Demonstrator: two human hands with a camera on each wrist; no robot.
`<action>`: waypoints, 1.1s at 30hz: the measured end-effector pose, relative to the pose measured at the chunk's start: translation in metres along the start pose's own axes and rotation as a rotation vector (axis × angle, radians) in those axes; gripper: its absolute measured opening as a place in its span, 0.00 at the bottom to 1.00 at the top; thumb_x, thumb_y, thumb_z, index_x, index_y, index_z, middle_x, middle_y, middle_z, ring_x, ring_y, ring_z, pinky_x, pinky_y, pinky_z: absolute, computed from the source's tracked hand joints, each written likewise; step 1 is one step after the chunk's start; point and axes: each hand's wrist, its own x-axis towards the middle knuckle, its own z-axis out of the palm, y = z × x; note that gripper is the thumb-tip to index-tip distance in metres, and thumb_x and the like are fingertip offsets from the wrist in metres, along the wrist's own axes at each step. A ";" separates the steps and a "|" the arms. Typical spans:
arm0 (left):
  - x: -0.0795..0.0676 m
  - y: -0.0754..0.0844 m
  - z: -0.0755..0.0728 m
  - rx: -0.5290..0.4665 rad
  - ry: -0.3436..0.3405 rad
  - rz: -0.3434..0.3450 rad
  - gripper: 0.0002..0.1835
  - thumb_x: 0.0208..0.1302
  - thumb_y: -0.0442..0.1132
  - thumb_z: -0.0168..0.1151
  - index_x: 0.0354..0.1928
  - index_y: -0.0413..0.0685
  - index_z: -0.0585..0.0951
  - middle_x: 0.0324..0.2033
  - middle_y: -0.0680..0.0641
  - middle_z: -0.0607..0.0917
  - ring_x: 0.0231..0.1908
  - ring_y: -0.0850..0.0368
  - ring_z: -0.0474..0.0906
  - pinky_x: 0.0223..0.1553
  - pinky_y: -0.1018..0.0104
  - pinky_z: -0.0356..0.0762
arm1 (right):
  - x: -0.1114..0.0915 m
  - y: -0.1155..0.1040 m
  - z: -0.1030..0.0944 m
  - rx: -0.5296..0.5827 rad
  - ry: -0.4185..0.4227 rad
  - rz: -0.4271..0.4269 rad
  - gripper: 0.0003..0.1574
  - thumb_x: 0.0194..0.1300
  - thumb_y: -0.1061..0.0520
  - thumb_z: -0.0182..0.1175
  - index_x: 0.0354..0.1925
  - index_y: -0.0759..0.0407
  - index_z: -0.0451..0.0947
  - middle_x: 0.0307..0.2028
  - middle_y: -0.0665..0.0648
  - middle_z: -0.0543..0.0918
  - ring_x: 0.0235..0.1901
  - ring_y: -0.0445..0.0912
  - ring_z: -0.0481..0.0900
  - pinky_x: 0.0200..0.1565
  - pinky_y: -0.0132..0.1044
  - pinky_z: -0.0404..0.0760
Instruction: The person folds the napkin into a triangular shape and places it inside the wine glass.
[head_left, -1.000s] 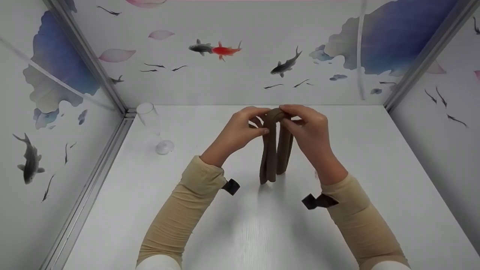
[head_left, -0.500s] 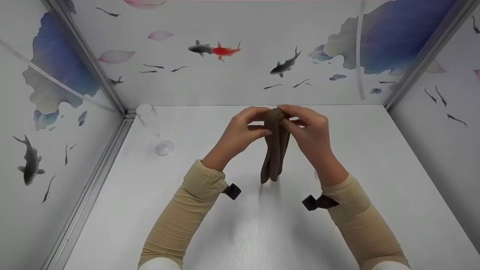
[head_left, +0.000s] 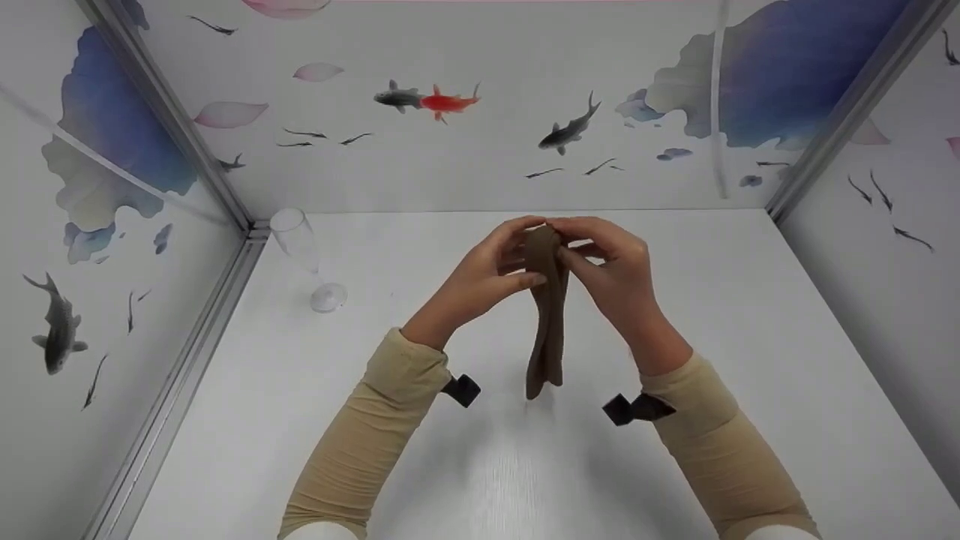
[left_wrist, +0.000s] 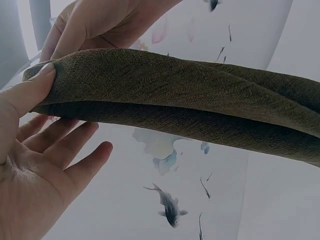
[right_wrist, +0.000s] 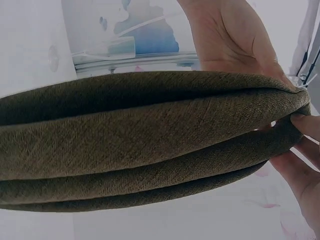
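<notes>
Brown cloth strip (head_left: 546,315) | folded, hanging | pinched between both hands (head_left: 559,262)

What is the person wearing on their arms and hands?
Both arms wear snug, tan stretchy sleeves that end at the wrists, with a bit of white cloth showing near the elbows. A small black strap tab sticks out at the left wrist and another black tab at the right wrist. The left hand and right hand are bare: no gloves, no rings in view.

Left hand (head_left: 487,274) and right hand (head_left: 611,270) raised together, fingers pinching.
</notes>
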 end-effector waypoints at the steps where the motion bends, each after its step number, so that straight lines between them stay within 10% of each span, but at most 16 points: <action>1: -0.001 0.000 0.000 0.013 0.004 0.001 0.36 0.63 0.31 0.65 0.71 0.43 0.61 0.60 0.43 0.74 0.59 0.56 0.73 0.60 0.65 0.69 | -0.001 0.000 0.001 0.011 0.000 0.007 0.17 0.55 0.79 0.64 0.43 0.68 0.83 0.43 0.58 0.85 0.41 0.46 0.84 0.38 0.32 0.82; 16: -0.006 0.006 -0.003 0.164 0.143 0.062 0.32 0.60 0.32 0.69 0.66 0.41 0.69 0.55 0.46 0.78 0.56 0.58 0.75 0.58 0.68 0.70 | -0.017 0.015 0.011 0.200 -0.147 0.038 0.09 0.61 0.75 0.56 0.39 0.69 0.79 0.56 0.63 0.73 0.56 0.54 0.72 0.56 0.40 0.74; 33: -0.007 0.001 0.002 0.225 0.229 0.093 0.31 0.58 0.31 0.70 0.64 0.39 0.71 0.56 0.45 0.77 0.55 0.59 0.75 0.57 0.68 0.71 | -0.025 -0.009 0.021 0.103 -0.215 0.168 0.23 0.52 0.73 0.70 0.48 0.74 0.77 0.55 0.70 0.72 0.58 0.54 0.71 0.60 0.44 0.71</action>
